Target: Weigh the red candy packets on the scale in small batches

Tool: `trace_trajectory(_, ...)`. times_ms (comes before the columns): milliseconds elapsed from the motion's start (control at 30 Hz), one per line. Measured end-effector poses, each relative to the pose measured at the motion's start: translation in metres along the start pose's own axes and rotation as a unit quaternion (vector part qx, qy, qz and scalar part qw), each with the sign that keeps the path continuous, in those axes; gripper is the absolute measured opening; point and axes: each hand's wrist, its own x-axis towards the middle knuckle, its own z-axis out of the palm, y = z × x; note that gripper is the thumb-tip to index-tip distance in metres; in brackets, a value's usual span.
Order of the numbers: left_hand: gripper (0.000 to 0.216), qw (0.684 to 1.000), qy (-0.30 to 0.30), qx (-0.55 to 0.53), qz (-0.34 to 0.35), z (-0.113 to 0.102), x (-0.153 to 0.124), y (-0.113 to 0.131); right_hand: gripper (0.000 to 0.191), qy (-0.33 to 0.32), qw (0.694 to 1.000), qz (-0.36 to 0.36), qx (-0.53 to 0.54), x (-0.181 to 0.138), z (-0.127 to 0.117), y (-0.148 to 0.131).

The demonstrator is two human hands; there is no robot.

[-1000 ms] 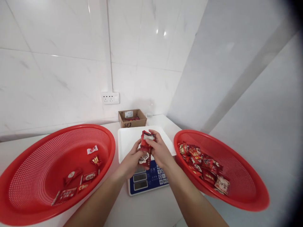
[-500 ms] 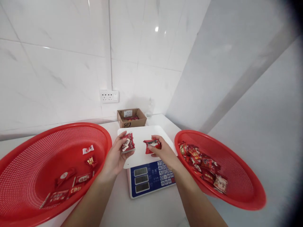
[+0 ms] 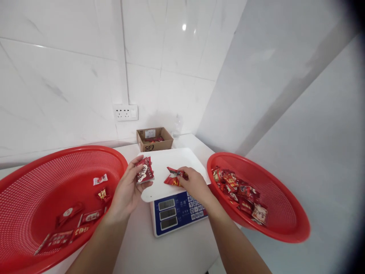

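Note:
My left hand (image 3: 127,190) is closed on a red snack packet with white lettering (image 3: 144,171), held upright over the left edge of the scale's white platter (image 3: 173,158). My right hand (image 3: 193,185) pinches several small red packets (image 3: 174,177) low over the platter's front. The blue-faced scale (image 3: 178,213) with its keypad sits between two red mesh baskets.
The left red basket (image 3: 42,167) holds several scattered packets. The right red basket (image 3: 285,224) holds a pile of red packets. A small open cardboard box (image 3: 154,139) stands behind the scale under a wall socket (image 3: 125,112). White walls close in behind and to the right.
My hands were together over the scale holding packets; they have parted. The left hand has carried one packet leftward, and the right hand has lowered the others toward the platter.

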Motion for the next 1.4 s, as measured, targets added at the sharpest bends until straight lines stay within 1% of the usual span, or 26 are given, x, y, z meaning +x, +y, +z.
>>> trace_trajectory(67, 0.027, 1.0, 0.001, 0.001, -0.001, 0.0, 0.0, 0.0, 0.019, 0.004, 0.998, 0.026, -0.055, 0.001, 0.002, 0.0)
trace_trajectory(133, 0.027, 1.0, 0.0, 0.002, -0.002, 0.0, -0.001, 0.0, 0.024, 0.006, 0.995, 0.038, -0.09, 0.002, 0.003, 0.002)
trace_trajectory(200, 0.027, 1.0, 0.0, 0.004, -0.004, 0.0, -0.002, 0.0, 0.028, 0.017, 0.994, 0.039, -0.099, 0.001, 0.003, 0.005)
trace_trajectory(267, 0.026, 1.0, 0.001, 0.006, -0.007, 0.0, -0.002, 0.0, 0.033, 0.05, 0.995, 0.025, -0.081, 0.0, 0.001, 0.006)
trace_trajectory(333, 0.026, 1.0, -0.001, 0.008, -0.011, 0.0, -0.003, -0.001, 0.035, 0.103, 0.994, -0.016, -0.045, -0.001, 0.0, 0.005)
trace_trajectory(400, 0.026, 1.0, -0.006, 0.011, -0.013, 0.001, -0.003, -0.001, 0.032, 0.143, 0.986, -0.085, 0.002, -0.001, -0.001, 0.002)
trace_trajectory(433, 0.027, 1.0, -0.008, 0.013, -0.012, 0.001, -0.003, -0.002, 0.032, 0.141, 0.982, -0.121, 0.023, -0.001, 0.0, 0.001)
trace_trajectory(467, 0.027, 1.0, -0.009, 0.014, -0.012, 0.001, -0.003, -0.002, 0.032, 0.121, 0.981, -0.147, 0.037, 0.0, 0.001, 0.0)
trace_trajectory(500, 0.027, 1.0, -0.01, 0.014, -0.013, 0.001, -0.003, -0.002, 0.033, 0.087, 0.982, -0.161, 0.04, 0.001, 0.003, 0.0)
trace_trajectory(567, 0.028, 1.0, -0.012, 0.015, -0.014, 0.001, -0.003, -0.003, 0.033, 0.024, 0.989, -0.147, 0.023, 0.004, 0.008, 0.002)
trace_trajectory(600, 0.028, 1.0, -0.013, 0.015, -0.014, 0.001, -0.003, -0.003, 0.033, 0.005, 0.991, -0.131, 0.011, 0.005, 0.01, 0.003)
trace_trajectory(633, 0.028, 1.0, -0.015, 0.016, -0.015, 0.001, -0.003, -0.004, 0.033, -0.005, 0.993, -0.118, 0.004, 0.007, 0.012, 0.005)
trace_trajectory(700, 0.028, 1.0, -0.02, 0.018, -0.017, 0.001, -0.003, -0.004, 0.033, -0.003, 0.993, -0.115, 0.01, 0.01, 0.014, 0.008)
trace_trajectory(767, 0.027, 0.999, -0.02, 0.023, -0.018, 0.0, -0.004, -0.004, 0.034, 0.024, 0.991, -0.127, 0.033, 0.012, 0.011, 0.01)
trace_trajectory(800, 0.028, 0.999, -0.018, 0.026, -0.017, 0.0, -0.004, -0.004, 0.035, 0.053, 0.99, -0.125, 0.043, 0.012, 0.008, 0.01)
trace_trajectory(900, 0.031, 0.999, -0.014, 0.033, -0.008, -0.001, -0.003, -0.005, 0.037, 0.149, 0.984, -0.09, 0.048, 0.01, -0.001, 0.015)
trace_trajectory(967, 0.034, 0.999, -0.015, 0.034, -0.005, -0.001, -0.002, -0.006, 0.038, 0.168, 0.983, -0.067, 0.022, 0.007, -0.005, 0.022)
trace_trajectory(1000, 0.035, 0.999, -0.017, 0.034, -0.005, 0.0, -0.002, -0.007, 0.038, 0.159, 0.985, -0.062, 0.007, 0.006, -0.005, 0.026)
trace_trajectory(1067, 0.037, 0.999, -0.023, 0.036, -0.009, 0.0, -0.003, -0.009, 0.039, 0.115, 0.991, -0.059, -0.016, 0.002, -0.003, 0.035)
trace_trajectory(1133, 0.038, 0.999, -0.03, 0.042, -0.015, 0.001, -0.003, -0.012, 0.041, 0.07, 0.995, -0.062, -0.018, -0.002, -0.001, 0.041)
trace_trajectory(1167, 0.038, 0.998, -0.034, 0.047, -0.019, 0.001, -0.004, -0.013, 0.042, 0.06, 0.996, -0.064, -0.013, -0.004, 0.0, 0.043)
trace_trajectory(1233, 0.038, 0.997, -0.044, 0.059, -0.026, 0.002, -0.004, -0.014, 0.042, 0.066, 0.996, -0.067, -0.004, -0.008, 0.001, 0.043)
trace_trajectory(1300, 0.04, 0.996, -0.054, 0.073, -0.029, 0.002, -0.004, -0.015, 0.041, 0.082, 0.994, -0.064, -0.02, -0.01, -0.001, 0.04)
trace_trajectory(1333, 0.041, 0.995, -0.057, 0.079, -0.028, 0.001, -0.004, -0.015, 0.04, 0.083, 0.994, -0.059, -0.034, -0.011, -0.003, 0.038)
trace_trajectory(1400, 0.043, 0.994, -0.06, 0.091, -0.026, 0.001, -0.004, -0.016, 0.039, 0.064, 0.995, -0.048, -0.058, -0.012, -0.005, 0.035)
